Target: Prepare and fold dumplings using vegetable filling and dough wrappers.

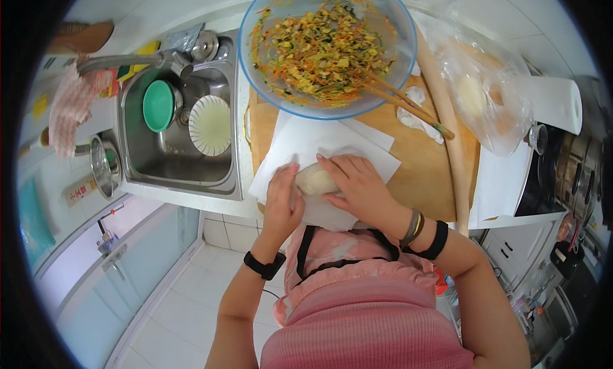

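A pale, rounded roll of dough lies on white paper sheets at the near edge of a wooden board. My left hand rests against its left end, fingers pointing away from me. My right hand lies over its right side, fingertips on top and thumb at the near side. Beyond the paper stands a large clear bowl with a blue rim, holding a chopped filling of egg, carrot and greens. Wooden chopsticks lean over its rim.
A long wooden rolling pin lies along the board's right side, near a crumpled tissue. A plastic bag and a paper roll are farther right. The steel sink at left holds a green bowl and a fluted plate.
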### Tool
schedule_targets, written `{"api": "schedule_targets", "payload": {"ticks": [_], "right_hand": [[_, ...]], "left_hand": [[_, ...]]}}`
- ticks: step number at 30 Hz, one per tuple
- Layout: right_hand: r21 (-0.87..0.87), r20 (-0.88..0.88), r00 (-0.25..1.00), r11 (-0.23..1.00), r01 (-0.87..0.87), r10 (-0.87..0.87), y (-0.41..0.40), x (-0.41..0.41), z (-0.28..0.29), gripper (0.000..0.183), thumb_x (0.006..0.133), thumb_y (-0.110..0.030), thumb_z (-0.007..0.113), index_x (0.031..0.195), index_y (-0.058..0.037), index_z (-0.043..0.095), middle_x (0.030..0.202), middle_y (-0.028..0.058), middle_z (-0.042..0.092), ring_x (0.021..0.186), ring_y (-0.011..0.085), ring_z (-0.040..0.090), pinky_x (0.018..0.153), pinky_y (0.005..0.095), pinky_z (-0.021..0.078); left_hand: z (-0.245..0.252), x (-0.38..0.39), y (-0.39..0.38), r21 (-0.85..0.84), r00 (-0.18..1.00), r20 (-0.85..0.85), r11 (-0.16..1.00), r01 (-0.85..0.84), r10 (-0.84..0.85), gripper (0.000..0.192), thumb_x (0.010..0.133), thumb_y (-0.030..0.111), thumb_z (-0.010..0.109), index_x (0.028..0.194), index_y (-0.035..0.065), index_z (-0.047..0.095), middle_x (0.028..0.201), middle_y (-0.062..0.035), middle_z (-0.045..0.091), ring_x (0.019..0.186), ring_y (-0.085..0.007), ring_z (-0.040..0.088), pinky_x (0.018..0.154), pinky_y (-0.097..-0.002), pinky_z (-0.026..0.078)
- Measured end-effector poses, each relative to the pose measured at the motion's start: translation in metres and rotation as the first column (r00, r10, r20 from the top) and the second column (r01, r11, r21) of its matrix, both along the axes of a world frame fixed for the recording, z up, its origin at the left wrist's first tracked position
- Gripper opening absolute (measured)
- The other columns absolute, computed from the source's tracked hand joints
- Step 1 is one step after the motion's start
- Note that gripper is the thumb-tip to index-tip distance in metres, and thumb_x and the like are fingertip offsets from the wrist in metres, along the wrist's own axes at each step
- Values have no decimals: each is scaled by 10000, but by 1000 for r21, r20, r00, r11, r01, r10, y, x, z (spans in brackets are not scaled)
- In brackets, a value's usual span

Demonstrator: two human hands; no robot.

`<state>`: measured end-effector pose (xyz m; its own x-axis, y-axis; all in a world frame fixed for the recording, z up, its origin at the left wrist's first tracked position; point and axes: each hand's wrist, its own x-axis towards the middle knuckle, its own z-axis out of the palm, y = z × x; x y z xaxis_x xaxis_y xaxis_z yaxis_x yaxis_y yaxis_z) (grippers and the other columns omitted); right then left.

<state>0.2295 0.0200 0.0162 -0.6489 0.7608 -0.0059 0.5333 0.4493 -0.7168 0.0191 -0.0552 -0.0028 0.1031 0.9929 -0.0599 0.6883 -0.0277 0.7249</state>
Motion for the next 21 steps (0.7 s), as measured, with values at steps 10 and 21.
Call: {"api": "schedule_targets", "payload": {"ticks": [10,21], "right_hand": [[1,23,1000,1000,7,-7,-16,-11,-3,627,663,-181,799,1221,-76,533,1155,122,539,1053,304,526,941,415,418],[-48,215,972,995,-85,93,-29,24,8,512,707,-134,752,1192,-107,590,1127,73,583,1070,288,545,935,390,425]], "left_hand": [[-2,-8,-2,25,992,34,992,120,-121,822,688,88,810,1413,49,425,1245,-127,539,1184,-326,480,1130,-497,284],[-7,-30,10,124,910,51,906,404,-412,396,711,96,772,1084,101,640,1025,-55,643,936,-277,597,867,-393,438]]}}
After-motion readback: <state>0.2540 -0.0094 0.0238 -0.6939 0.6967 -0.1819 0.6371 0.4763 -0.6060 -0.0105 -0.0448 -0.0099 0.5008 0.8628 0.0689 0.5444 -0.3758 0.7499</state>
